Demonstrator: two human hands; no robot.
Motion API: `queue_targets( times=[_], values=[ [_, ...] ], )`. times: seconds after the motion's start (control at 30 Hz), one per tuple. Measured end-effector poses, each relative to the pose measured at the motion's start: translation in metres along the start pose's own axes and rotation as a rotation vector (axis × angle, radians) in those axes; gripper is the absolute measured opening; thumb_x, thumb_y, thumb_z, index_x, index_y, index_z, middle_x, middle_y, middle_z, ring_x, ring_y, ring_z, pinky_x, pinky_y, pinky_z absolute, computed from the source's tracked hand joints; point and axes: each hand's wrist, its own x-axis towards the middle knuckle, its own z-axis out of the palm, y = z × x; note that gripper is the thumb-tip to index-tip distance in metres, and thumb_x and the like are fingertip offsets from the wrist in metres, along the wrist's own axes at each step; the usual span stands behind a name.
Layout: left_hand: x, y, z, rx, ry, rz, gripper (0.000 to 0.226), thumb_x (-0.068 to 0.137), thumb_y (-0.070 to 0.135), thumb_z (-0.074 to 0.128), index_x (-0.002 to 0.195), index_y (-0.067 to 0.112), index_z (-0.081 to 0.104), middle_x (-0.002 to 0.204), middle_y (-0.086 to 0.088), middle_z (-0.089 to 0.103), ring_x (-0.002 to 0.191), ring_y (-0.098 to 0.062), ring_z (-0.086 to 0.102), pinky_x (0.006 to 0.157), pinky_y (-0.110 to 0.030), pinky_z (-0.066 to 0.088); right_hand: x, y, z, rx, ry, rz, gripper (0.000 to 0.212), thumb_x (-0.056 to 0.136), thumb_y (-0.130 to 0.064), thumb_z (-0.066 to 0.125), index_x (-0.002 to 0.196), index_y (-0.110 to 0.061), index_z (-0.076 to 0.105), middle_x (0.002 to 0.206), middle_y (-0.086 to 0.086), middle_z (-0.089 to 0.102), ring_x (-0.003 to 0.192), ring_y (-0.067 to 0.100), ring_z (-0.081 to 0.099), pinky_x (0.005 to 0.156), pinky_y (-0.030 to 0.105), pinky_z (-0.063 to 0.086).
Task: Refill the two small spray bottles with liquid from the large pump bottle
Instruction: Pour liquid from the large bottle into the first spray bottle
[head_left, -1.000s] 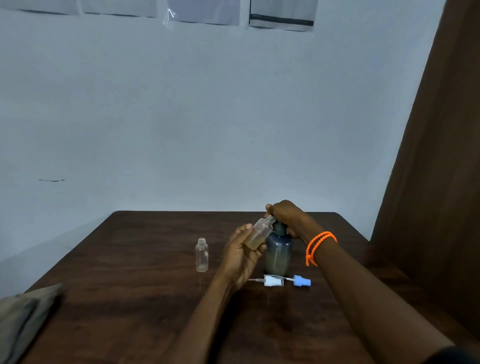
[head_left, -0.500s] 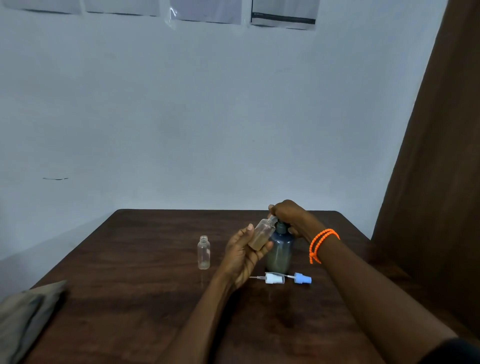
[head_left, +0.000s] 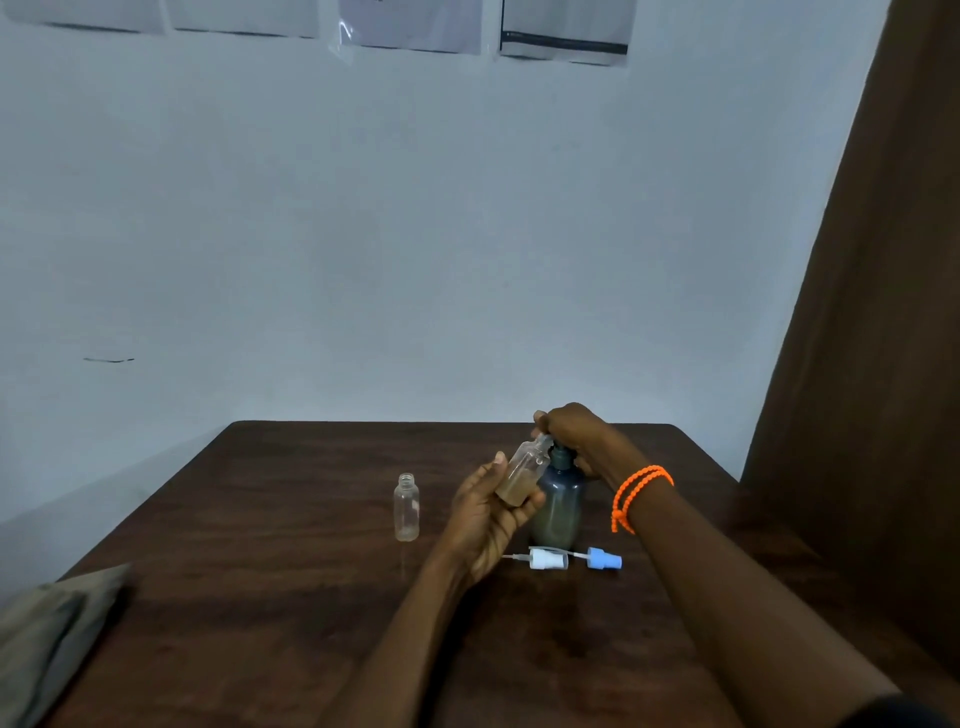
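You see a dark brown wood-grain table (head_left: 291, 519), a grey-blue pump bottle (head_left: 561, 499), one white sprayer (head_left: 545, 560), one blue sprayer (head_left: 605, 560) and an orange bracelet (head_left: 636, 493).

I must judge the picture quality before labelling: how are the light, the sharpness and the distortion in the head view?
Head view: dim, bluish light, no glare; the pump bottle is dark against the brown table; the tilted small bottle in the left hand looks soft; the right hand hides the pump head; wide-angle bending slants the curtain.
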Motion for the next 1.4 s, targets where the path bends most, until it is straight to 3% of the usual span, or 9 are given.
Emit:
queue_targets(
  times=[0.17,0.3,0.5,0.6,0.87,1.07,1.2,1.33,1.4],
  values=[
    [-0.001,0.000,0.004,-0.020,-0.008,-0.002,0.027,0.097,0.022,0.066,0.113,0.001,0.062,0.116,-0.021,0.070,0.094,-0.025,0.073,0.079,-0.040,0.066,-0.002,-0.007,-0.004,-0.034,0.027,0.010,0.021,0.099,-0.021,0.052,0.093,-0.004,0.062,0.082,0.015,0.060,0.067,0.025,0.056,0.059,0.029,0.047],
    [0.004,-0.001,-0.001,-0.026,-0.011,-0.008,0.037,0.097,0.024,0.066,0.124,-0.002,0.060,0.115,-0.022,0.070,0.094,-0.027,0.071,0.080,-0.039,0.065,0.005,-0.003,-0.001,-0.010,0.037,0.022,0.025,0.098,-0.021,0.053,0.087,-0.002,0.064,0.091,0.019,0.066,0.079,0.031,0.062,0.076,0.042,0.055],
    [0.005,-0.001,-0.001,-0.029,-0.005,-0.015,0.030,0.095,0.023,0.068,0.114,0.001,0.061,0.109,-0.020,0.072,0.090,-0.025,0.073,0.077,-0.039,0.065,0.003,-0.003,-0.003,-0.009,0.030,0.013,0.023,0.099,-0.017,0.050,0.086,-0.002,0.061,0.071,0.013,0.060,0.064,0.026,0.056,0.061,0.033,0.051],
    [0.006,-0.002,-0.002,-0.045,-0.005,-0.013,0.037,0.097,0.024,0.067,0.123,-0.001,0.058,0.113,-0.022,0.067,0.092,-0.026,0.070,0.078,-0.039,0.065,0.010,-0.005,-0.002,0.001,0.020,0.029,0.026,0.098,-0.020,0.052,0.082,-0.003,0.062,0.086,0.017,0.064,0.078,0.030,0.060,0.079,0.041,0.055],
    [0.004,-0.002,0.000,-0.013,-0.011,-0.009,0.027,0.098,0.024,0.066,0.113,0.002,0.061,0.111,-0.018,0.073,0.092,-0.023,0.073,0.078,-0.037,0.064,0.008,0.002,-0.003,-0.009,0.038,0.001,0.024,0.097,-0.018,0.053,0.082,-0.003,0.063,0.077,0.016,0.061,0.071,0.029,0.057,0.060,0.033,0.048],
    [0.002,-0.001,0.001,-0.036,0.010,0.002,0.022,0.097,0.022,0.067,0.110,0.006,0.059,0.113,-0.020,0.072,0.094,-0.025,0.073,0.078,-0.039,0.065,0.007,0.003,0.003,0.011,0.014,-0.015,0.026,0.098,-0.016,0.051,0.077,-0.003,0.062,0.073,0.013,0.061,0.069,0.026,0.057,0.065,0.035,0.050],
    [0.002,-0.001,0.004,-0.044,0.003,-0.006,0.027,0.096,0.022,0.067,0.114,0.003,0.059,0.114,-0.021,0.071,0.095,-0.026,0.072,0.077,-0.038,0.065,0.006,-0.004,-0.004,-0.019,0.013,0.008,0.025,0.101,-0.021,0.050,0.087,-0.004,0.062,0.074,0.012,0.060,0.064,0.022,0.055,0.056,0.026,0.046],
    [0.004,-0.002,0.002,-0.045,0.002,-0.004,0.031,0.095,0.023,0.068,0.117,0.002,0.060,0.113,-0.021,0.070,0.093,-0.026,0.070,0.076,-0.037,0.065,0.015,0.000,0.001,0.028,0.010,0.005,0.026,0.100,-0.019,0.051,0.082,-0.004,0.062,0.084,0.014,0.064,0.071,0.025,0.058,0.066,0.034,0.050],
    [0.005,-0.002,0.000,-0.030,0.011,-0.001,0.030,0.097,0.023,0.068,0.118,0.002,0.059,0.114,-0.021,0.071,0.094,-0.025,0.071,0.076,-0.037,0.064,0.018,0.005,0.003,0.020,0.028,-0.008,0.031,0.099,-0.018,0.051,0.075,-0.004,0.063,0.078,0.013,0.065,0.072,0.026,0.059,0.066,0.034,0.050]
  ],
)
